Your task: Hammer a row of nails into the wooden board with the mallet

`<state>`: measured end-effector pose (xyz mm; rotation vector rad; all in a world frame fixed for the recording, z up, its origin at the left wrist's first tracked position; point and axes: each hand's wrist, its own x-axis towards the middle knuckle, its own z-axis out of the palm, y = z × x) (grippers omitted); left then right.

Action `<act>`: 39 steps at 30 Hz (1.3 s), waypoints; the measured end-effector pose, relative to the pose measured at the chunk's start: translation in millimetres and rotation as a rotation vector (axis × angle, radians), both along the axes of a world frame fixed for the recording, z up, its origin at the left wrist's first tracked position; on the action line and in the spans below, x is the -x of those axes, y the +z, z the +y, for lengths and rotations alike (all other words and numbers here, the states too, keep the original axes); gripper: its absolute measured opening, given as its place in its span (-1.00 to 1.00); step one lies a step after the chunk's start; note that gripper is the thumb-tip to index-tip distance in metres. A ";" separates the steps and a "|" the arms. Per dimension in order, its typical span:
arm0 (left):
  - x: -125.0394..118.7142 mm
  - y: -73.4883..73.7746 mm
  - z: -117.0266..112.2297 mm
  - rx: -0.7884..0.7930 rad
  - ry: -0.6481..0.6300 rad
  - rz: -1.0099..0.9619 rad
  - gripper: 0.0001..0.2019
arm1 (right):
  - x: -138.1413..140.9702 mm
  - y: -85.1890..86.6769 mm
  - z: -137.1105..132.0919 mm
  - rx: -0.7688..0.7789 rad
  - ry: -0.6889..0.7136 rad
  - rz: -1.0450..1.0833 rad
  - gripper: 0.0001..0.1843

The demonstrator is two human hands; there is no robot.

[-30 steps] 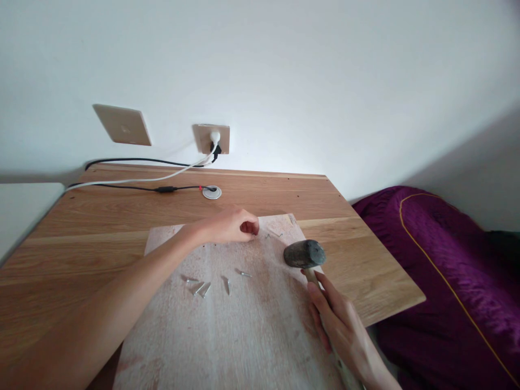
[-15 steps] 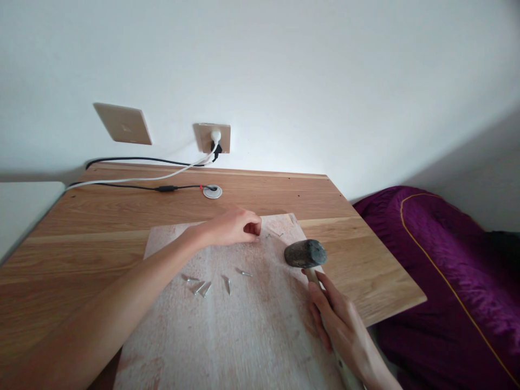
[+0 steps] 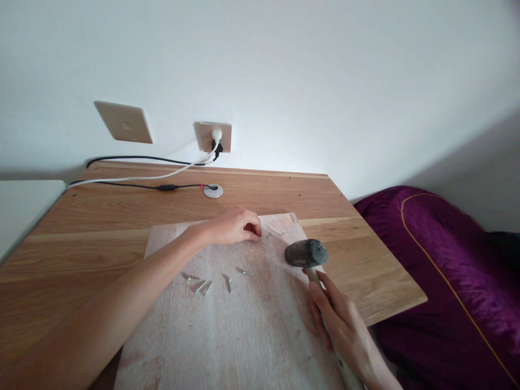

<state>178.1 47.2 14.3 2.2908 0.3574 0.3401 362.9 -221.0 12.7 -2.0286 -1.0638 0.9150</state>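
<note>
My right hand [image 3: 343,319] is wrapped around the handle of a rubber mallet [image 3: 306,253]. Its dark head hangs over the right edge of a pale wooden board [image 3: 260,336]. Near the board's far edge, my left hand [image 3: 238,226] is closed in a pinch low against the surface; whatever lies between the fingertips cannot be made out. Just right of those fingertips, two thin metal nails [image 3: 280,233] show on the board, their exact tilt unclear. Closer to me lie several loose silver nails or screws [image 3: 206,288], one of them apart at the right [image 3: 246,273].
The board rests on a wooden table [image 3: 377,271]. Cables [image 3: 142,177] run along the table's back to a wall socket [image 3: 215,137] and a round grommet [image 3: 213,190]. A white panel [image 3: 28,206] stands at the left, and purple fabric [image 3: 442,260] covers something at the right.
Hardly anything differs: the view has shifted very slightly. Both hands, the mallet and the loose fasteners keep their places.
</note>
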 end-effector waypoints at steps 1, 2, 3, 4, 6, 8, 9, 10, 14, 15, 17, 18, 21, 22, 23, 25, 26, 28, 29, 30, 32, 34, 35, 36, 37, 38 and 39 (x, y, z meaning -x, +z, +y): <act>0.2 0.1 0.3 -0.002 -0.010 0.000 -0.90 | -0.1 0.1 -0.3 0.001 0.005 -0.001 -0.26; 0.4 0.2 0.6 -0.003 -0.019 0.000 -0.90 | -0.3 0.0 -0.6 0.000 0.006 -0.003 -0.26; 0.6 0.3 1.0 -0.004 -0.026 0.000 -0.90 | -0.7 -0.2 -0.7 -0.004 0.006 -0.005 -0.27; 0.8 0.5 1.3 -0.003 -0.031 -0.001 -0.90 | -1.3 -0.6 -0.6 -0.005 0.006 -0.005 -0.28; 1.4 0.7 2.0 0.002 -0.036 0.001 -0.90 | -2.6 -1.4 -0.4 -0.011 0.009 -0.006 -0.28; 2.3 0.7 2.8 0.009 -0.037 0.011 -0.92 | -3.5 -1.4 -0.3 -0.013 0.022 -0.006 -0.28; 2.9 0.5 3.1 0.015 -0.034 0.020 -0.93 | -3.4 -0.8 -0.3 -0.010 0.031 -0.008 -0.28; 3.4 0.1 3.4 0.025 -0.028 0.030 -0.92 | -2.8 0.6 -0.3 -0.005 0.036 -0.013 -0.28; 4.7 -3.4 4.4 0.092 0.027 0.062 -0.78 | 5.8 12.7 2.4 0.004 0.022 -0.031 -0.33; 4.8 -4.8 4.7 0.105 0.037 0.063 -0.77 | 8.9 17.2 4.6 -0.002 0.030 -0.026 -0.35; 4.8 -8.1 5.4 0.136 0.047 0.045 -0.77 | 15.1 27.4 11.5 -0.011 0.089 -0.009 -0.38; 4.7 -9.9 5.9 0.160 0.044 0.029 -0.75 | 18.0 32.7 16.3 -0.015 0.129 -0.008 -0.40; 4.6 -14.7 7.9 0.237 0.012 -0.011 -0.65 | 25.1 46.5 34.3 -0.049 0.217 -0.024 -0.44; 4.7 -15.8 8.6 0.250 0.006 -0.013 -0.62 | 26.9 49.7 40.9 -0.066 0.234 -0.028 -0.46; 4.8 -16.3 9.1 0.254 0.004 -0.011 -0.60 | 28.5 51.9 47.1 -0.080 0.243 -0.033 -0.48; 5.4 -16.2 9.4 0.246 0.009 -0.013 -0.56 | 30.8 53.6 57.9 -0.077 0.263 -0.040 -0.51; 5.8 -15.7 9.3 0.240 0.011 -0.014 -0.55 | 31.6 53.4 61.9 -0.058 0.275 -0.042 -0.52; 6.5 -14.4 8.7 0.226 0.015 -0.014 -0.53 | 32.5 52.1 66.4 -0.008 0.293 -0.040 -0.53; 6.8 -13.9 8.4 0.218 0.019 -0.011 -0.52 | 32.8 51.6 67.1 0.011 0.294 -0.034 -0.53; 6.9 -13.6 8.1 0.212 0.021 -0.005 -0.52 | 33.3 51.5 66.9 0.018 0.287 -0.030 -0.52; 6.8 -13.5 8.0 0.197 0.026 0.004 -0.53 | 34.4 52.3 65.6 -0.005 0.252 -0.033 -0.50; 6.5 -13.7 8.2 0.175 0.029 0.019 -0.54 | 35.6 53.7 65.1 -0.036 0.238 -0.060 -0.49; 6.5 -13.6 8.3 0.158 0.034 0.029 -0.55 | 35.8 54.0 65.5 -0.034 0.247 -0.079 -0.49; 6.5 -13.3 8.4 0.139 0.040 0.041 -0.56 | 35.5 54.1 66.3 -0.019 0.263 -0.095 -0.49; 6.5 -12.9 8.5 0.120 0.045 0.052 -0.58 | 34.5 53.8 67.2 0.001 0.281 -0.107 -0.49; 6.5 -12.3 8.6 0.103 0.044 0.059 -0.59 | 33.0 53.4 68.0 0.017 0.293 -0.117 -0.49; 6.4 -11.6 8.7 0.090 0.040 0.059 -0.61 | 30.8 53.0 68.4 0.021 0.294 -0.121 -0.49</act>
